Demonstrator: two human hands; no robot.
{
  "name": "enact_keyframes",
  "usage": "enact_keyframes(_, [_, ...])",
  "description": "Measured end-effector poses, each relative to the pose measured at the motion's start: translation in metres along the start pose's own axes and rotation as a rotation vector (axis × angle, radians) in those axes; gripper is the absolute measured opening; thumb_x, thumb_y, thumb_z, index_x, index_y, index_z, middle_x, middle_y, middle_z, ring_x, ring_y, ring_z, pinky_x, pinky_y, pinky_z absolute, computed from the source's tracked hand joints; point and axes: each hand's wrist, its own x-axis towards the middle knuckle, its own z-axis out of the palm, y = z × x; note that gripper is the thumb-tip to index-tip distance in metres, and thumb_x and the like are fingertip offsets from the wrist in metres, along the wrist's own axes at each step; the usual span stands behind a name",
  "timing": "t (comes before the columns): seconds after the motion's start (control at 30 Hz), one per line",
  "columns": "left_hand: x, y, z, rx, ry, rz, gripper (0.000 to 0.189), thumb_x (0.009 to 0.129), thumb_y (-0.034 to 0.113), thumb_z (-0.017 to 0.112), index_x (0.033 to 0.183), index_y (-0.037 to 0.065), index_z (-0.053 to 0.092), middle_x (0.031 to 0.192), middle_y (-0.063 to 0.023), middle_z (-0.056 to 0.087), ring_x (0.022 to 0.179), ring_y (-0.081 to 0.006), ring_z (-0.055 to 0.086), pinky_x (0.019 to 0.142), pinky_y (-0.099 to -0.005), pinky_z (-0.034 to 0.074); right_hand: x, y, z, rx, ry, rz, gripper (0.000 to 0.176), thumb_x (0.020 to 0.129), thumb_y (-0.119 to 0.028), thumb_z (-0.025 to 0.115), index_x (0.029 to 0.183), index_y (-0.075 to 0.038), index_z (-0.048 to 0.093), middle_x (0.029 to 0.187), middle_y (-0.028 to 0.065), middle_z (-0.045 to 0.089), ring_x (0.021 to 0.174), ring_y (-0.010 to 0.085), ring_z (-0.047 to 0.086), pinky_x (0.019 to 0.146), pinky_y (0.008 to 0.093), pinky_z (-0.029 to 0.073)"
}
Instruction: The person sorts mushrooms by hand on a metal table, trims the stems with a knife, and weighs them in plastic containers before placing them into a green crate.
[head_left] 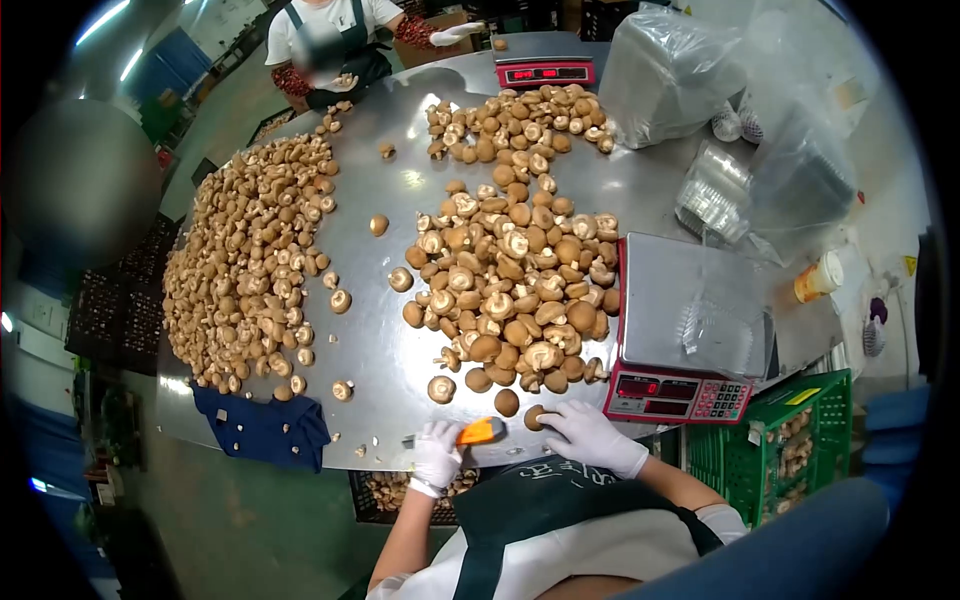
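Observation:
My left hand [437, 457], in a white glove, is closed around a utility knife with an orange and black handle [482, 431] at the table's near edge. A dark tip of the knife shows on the other side of the fist. To its right, my gloved right hand [590, 438] has its fingertips on a brown shiitake mushroom [535, 417]. Another mushroom [507, 403] lies just beyond, between the two hands. A large pile of mushrooms [510, 290] spreads across the metal table ahead of my hands.
A second mushroom pile [250, 260] covers the table's left. On the right are a red scale [690, 300] with a plastic tray on it, stacked clear trays [715, 190] and plastic bags [665, 70]. A co-worker [335, 40] stands opposite near another scale [545, 72]. A green crate [840, 430] is at lower right.

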Motion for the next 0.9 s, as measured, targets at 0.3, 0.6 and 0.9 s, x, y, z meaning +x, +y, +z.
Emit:
enact_keyframes(0.3, [-0.013,-0.1,-0.017,0.252,0.132,-0.354,0.031,0.069,0.006,0.056,0.097,0.018,0.062,0.094,-0.002,0.06,0.093,-0.0269,0.053,0.081,-0.0409,0.04,0.03,0.004,0.021,-0.379,0.091,-0.05,0.052,0.075,-0.036,0.061,0.122,-0.015,0.052,0.132,0.0143,0.041,0.121,0.0397,0.036,0.1,0.0566,0.025])
enact_keyframes(0.6, [0.049,-0.013,-0.002,-0.111,0.139,-0.052,0.07,0.061,0.038,0.072,0.121,0.01,0.051,0.12,-0.0194,0.046,0.11,-0.0392,0.04,0.095,-0.0501,0.034,0.017,0.025,0.033,-0.316,0.089,-0.279,0.047,0.071,-0.035,0.066,0.113,-0.018,0.056,0.128,0.0047,0.045,0.115,0.0338,0.041,0.096,0.0495,0.032])
enact_keyframes(0.9, [0.071,0.01,0.016,-0.017,0.095,-0.008,0.074,0.063,0.048,0.073,0.123,0.01,0.052,0.113,-0.0187,0.051,0.1,-0.0376,0.044,0.088,-0.0467,0.038,0.039,0.012,0.038,-0.42,0.057,0.029,0.079,0.066,-0.042,0.07,0.133,-0.013,0.039,0.13,0.014,0.04,0.119,0.0344,0.038,0.1,0.0612,0.022])
